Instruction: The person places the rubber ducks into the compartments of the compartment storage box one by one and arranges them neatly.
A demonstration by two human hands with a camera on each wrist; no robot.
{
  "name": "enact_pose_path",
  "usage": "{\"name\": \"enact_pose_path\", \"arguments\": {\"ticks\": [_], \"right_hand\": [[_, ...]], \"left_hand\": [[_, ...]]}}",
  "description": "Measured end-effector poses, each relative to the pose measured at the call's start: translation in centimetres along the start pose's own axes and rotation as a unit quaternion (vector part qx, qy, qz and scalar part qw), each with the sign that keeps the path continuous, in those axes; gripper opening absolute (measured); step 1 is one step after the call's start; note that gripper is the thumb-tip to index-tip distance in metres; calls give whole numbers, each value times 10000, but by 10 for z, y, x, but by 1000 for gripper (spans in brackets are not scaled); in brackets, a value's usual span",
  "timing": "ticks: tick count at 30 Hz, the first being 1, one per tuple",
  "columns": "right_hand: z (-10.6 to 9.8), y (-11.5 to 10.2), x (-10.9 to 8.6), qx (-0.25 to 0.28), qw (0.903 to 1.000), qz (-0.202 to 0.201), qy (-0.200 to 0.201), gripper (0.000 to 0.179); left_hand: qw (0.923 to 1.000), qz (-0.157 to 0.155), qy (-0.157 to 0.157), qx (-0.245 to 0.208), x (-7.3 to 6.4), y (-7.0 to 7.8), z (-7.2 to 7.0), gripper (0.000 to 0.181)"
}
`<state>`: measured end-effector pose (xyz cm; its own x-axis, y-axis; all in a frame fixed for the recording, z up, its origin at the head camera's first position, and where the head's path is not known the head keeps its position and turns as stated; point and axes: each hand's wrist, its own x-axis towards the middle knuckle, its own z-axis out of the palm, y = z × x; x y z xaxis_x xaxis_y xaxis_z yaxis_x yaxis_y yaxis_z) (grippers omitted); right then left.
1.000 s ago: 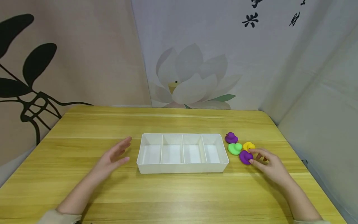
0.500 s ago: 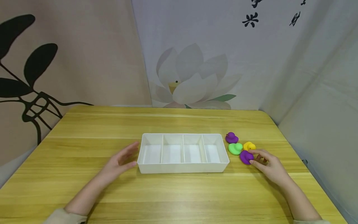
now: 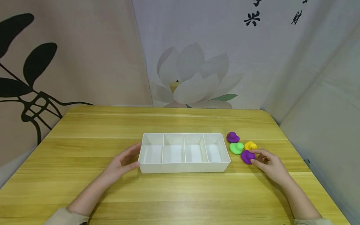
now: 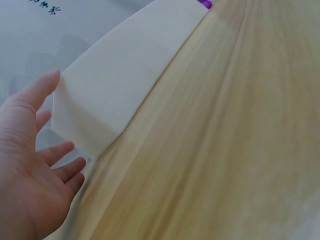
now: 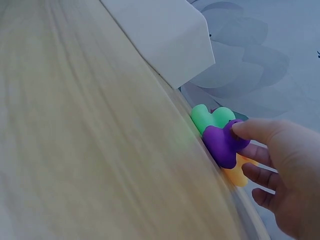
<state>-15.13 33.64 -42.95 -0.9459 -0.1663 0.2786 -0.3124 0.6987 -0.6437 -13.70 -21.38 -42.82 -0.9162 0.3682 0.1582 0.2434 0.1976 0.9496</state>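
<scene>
A white box with a row of open compartments [image 3: 184, 168] stands on the wooden table. My left hand [image 3: 119, 167] is at its left end. In the left wrist view, the thumb tip of that hand [image 4: 30, 175] meets the box corner, the fingers loosely extended. Right of the box lies a cluster of rubber ducks: a purple duck [image 3: 232, 137] at the back, a green duck [image 3: 235, 148], a yellow duck [image 3: 249, 145] and a nearer purple duck [image 3: 247, 157]. My right hand [image 3: 274, 168] pinches the nearer purple duck [image 5: 220, 145] by its head between thumb and index finger.
The wooden table [image 3: 174, 200] reaches back to a hanging cloth [image 3: 208, 28] printed with a flower. Another pale cloth [image 3: 323, 93] hangs along the right side. The box stands between my two hands.
My left hand has moved right, from apart on the table to the left end of the box. The right hand and the ducks have stayed in place.
</scene>
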Motion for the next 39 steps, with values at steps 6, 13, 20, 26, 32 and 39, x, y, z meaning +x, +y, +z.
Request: {"name": "enact_pose_path", "arguments": {"ticks": [6, 13, 20, 26, 32, 39], "right_hand": [[-1, -1, 0, 53, 9999, 90, -3, 27], [-3, -7, -1, 164, 9996, 224, 37, 25], [-7, -17, -2, 438, 9976, 535, 39, 26], [-12, -26, -3, 358, 9970, 691, 39, 27], [-16, -33, -1, 86, 9988, 453, 184, 25], [-19, -42, 0, 120, 9979, 534, 345, 27]], "left_hand": [[10000, 0, -34, -3, 0, 0, 1, 62], [9999, -93, -36, -71, -1, 0, 2, 63], [10000, -17, -44, -85, -1, -3, 2, 63], [9999, 28, -72, -77, 0, -4, 2, 62], [10000, -28, -57, -73, 0, -4, 3, 63], [9999, -112, -13, -95, -1, -2, 3, 63]]}}
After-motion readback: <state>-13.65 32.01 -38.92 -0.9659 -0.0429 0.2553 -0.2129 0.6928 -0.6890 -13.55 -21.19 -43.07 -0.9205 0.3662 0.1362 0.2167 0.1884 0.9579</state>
